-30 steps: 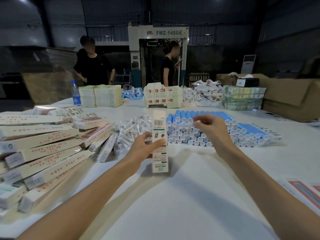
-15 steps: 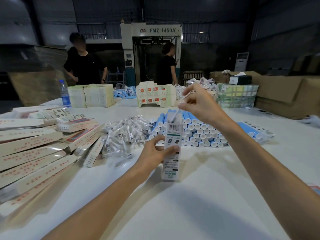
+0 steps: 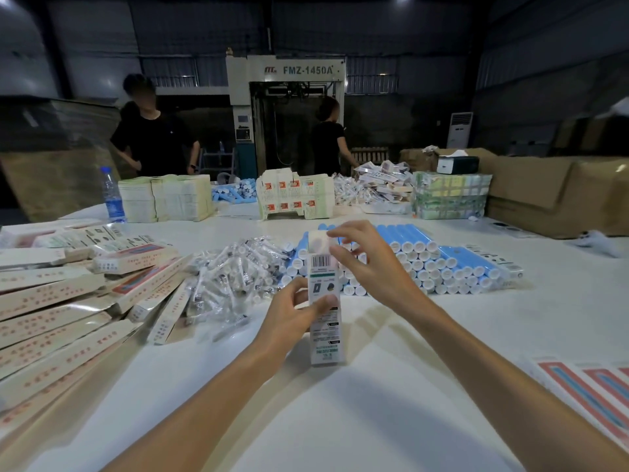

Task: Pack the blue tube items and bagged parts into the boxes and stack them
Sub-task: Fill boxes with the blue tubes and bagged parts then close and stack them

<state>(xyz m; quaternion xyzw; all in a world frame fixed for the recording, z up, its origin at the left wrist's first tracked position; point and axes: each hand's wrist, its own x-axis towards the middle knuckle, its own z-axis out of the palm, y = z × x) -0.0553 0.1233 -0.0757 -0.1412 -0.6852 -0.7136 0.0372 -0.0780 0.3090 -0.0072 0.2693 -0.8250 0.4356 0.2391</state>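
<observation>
Cardboard carton (image 3: pixel 325 301), white and printed, stands upright on its short end at the middle of the table (image 3: pixel 374 420).

- Left hand (image 3: pixel 292 318): wrapped round the carton's lower half from 9 o'clock, thumb across the printed face. It steadies the carton.
- Right hand (image 3: pixel 367 267): fingers curled at the upper end, finger and thumb pinching the top flap (image 3: pixel 318 241), which is raised and not tucked.
- Contents: cannot tell. The mouth faces away, so no tube or bag shows inside.
- Supplies: blue tubes (image 3: pixel 442 264) stacked at 1 o'clock just behind the carton; bagged parts (image 3: pixel 238 270) heaped at 10 o'clock; pile of boxes (image 3: pixel 61 301) fanned out at 9 o'clock.

Step in hand, as I judge it: closing the top of one carton, so this unit is near the end of packing.

Next move calls for folding the flap over and tucking its tongue in while the left hand keeps the carton from tipping. The carton then goes flat onto the pile at 9 o'clock.
</observation>
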